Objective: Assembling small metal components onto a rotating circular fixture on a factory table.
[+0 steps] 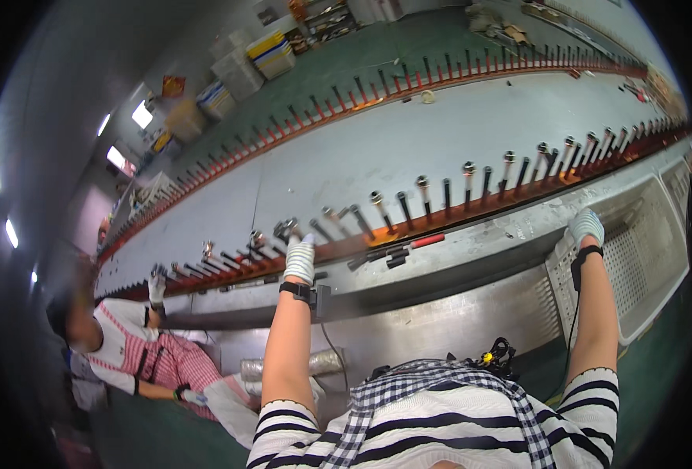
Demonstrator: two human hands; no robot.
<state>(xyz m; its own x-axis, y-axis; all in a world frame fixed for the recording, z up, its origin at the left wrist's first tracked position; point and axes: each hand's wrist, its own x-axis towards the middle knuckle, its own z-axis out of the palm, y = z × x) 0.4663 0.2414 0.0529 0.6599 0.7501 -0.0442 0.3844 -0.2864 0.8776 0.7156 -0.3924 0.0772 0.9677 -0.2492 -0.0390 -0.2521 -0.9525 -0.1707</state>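
My left hand [301, 259], in a white striped glove, reaches to the near row of upright black-and-metal rods. Its fingers are closed by a metal-headed rod [291, 226]; blur hides exactly what they grip. More metal-headed rods [422, 187] stand along the orange-brown rail [471, 211], with plain dark ones between them. My right hand [587, 227], gloved alike, is at the upper left corner of a pale plastic crate [649, 309]. Its fingers are curled together, and anything inside them is hidden. Each wrist wears a black strap.
Loose black pieces [397, 258] and a red-handled tool [428, 241] lie on the near ledge. Across the grey tabletop [322, 176] runs a second row of rods [362, 90]. At left, a co-worker in a red checked apron [175, 359] reaches to the same near row.
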